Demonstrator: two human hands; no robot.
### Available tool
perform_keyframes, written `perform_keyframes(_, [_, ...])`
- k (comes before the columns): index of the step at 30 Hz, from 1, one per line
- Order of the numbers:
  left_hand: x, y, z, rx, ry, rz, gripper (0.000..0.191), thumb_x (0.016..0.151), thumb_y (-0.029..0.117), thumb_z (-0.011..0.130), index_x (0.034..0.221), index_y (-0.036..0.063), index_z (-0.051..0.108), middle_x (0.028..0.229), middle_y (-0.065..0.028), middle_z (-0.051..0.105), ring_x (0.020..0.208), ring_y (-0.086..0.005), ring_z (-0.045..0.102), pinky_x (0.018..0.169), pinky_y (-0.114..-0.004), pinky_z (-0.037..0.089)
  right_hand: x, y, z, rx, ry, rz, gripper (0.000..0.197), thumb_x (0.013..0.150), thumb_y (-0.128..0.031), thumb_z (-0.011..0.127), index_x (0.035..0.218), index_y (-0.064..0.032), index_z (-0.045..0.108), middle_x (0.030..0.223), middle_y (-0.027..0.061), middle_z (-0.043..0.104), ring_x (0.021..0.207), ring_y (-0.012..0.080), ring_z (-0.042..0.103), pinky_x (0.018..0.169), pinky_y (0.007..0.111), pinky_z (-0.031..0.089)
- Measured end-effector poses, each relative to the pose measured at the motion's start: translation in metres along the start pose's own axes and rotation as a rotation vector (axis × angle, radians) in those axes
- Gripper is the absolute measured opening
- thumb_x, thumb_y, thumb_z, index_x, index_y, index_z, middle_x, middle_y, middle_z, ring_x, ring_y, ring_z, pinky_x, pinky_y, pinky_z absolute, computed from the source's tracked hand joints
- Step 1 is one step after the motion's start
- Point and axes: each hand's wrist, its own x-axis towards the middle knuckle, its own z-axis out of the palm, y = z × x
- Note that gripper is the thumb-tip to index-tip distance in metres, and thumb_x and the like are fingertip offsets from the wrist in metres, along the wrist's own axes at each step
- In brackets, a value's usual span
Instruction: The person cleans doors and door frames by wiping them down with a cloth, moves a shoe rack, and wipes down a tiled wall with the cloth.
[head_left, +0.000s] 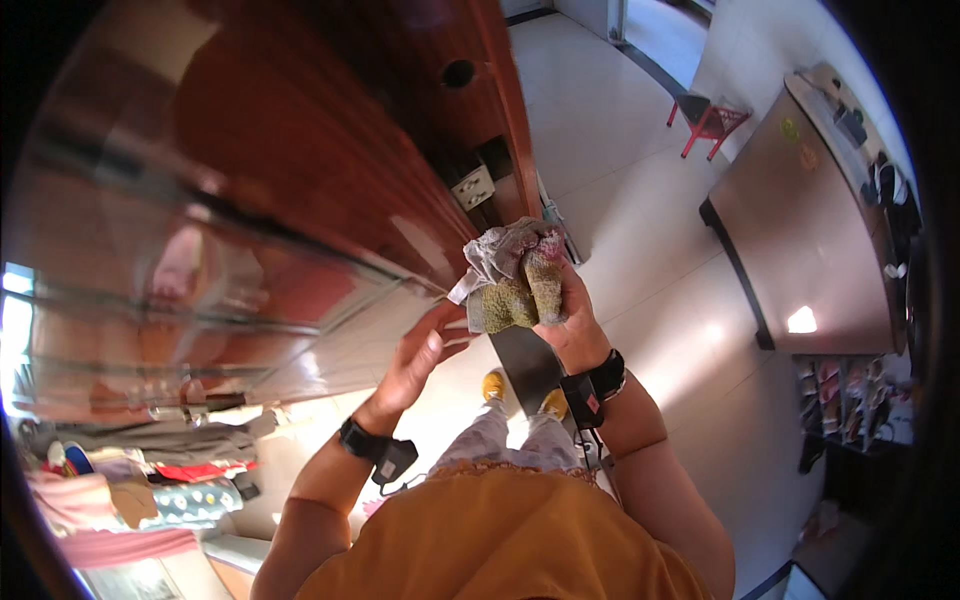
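A bunched cloth (510, 277), grey, yellow-green and partly pink, is in my right hand (574, 319), which grips it from its right side. A small white tag sticks out at the cloth's left. My left hand (420, 356) is just below and left of the cloth, fingers spread and pointing towards it; whether the fingertips touch it I cannot tell. Both wrists carry black straps with small black boxes. Beyond the cloth stands a glossy red-brown wooden cabinet (300, 135) with a white power socket (474, 187) in its open recess.
A low red-framed stool (705, 124) stands on the tiled floor by a doorway. At the right is a large metallic refrigerator (802, 225) with items on top, and a shoe rack (844, 397) is close to it. Clothes and fabrics (142, 480) lie at the lower left.
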Motion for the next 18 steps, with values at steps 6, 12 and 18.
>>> perform_keyframes(6, [-0.004, 0.04, 0.038, -0.09, 0.114, 0.094, 0.037, 0.093, 0.016, 0.058, 0.125, 0.001, 0.046, 0.114, -0.0027, 0.059, 0.103, -0.0114, 0.056, 0.09, -0.025, 0.045, -0.037, 0.012, 0.044, -0.443, 0.021, 0.084, 0.033, 0.093, -0.003, 0.043, 0.125, 0.0, 0.049, 0.118, 0.0132, 0.058, 0.105, 0.0228, 0.06, 0.092, 0.037, 0.05])
perform_keyframes(12, [-0.041, 0.049, 0.024, -0.405, 0.175, 0.103, 0.023, 0.096, 0.008, 0.05, 0.119, 0.0025, 0.051, 0.111, -0.0019, 0.06, 0.1, -0.0104, 0.057, 0.088, -0.027, 0.047, -0.064, 0.032, 0.058, -0.477, 0.16, 0.273, 0.039, 0.096, -0.02, 0.042, 0.13, -0.0019, 0.044, 0.123, 0.0115, 0.056, 0.113, 0.0239, 0.055, 0.095, 0.042, 0.047])
perform_keyframes(18, [-0.073, 0.055, -0.003, 0.665, 0.058, 0.162, 0.037, 0.089, 0.015, 0.063, 0.121, 0.0029, 0.05, 0.096, -0.0122, 0.065, 0.092, -0.0133, 0.062, 0.078, -0.028, 0.05, -0.073, 0.084, 0.049, -0.32, 0.094, 0.617, 0.065, 0.091, -0.067, 0.029, 0.136, -0.0207, 0.04, 0.123, 0.0077, 0.055, 0.11, 0.0297, 0.054, 0.094, 0.066, 0.037])
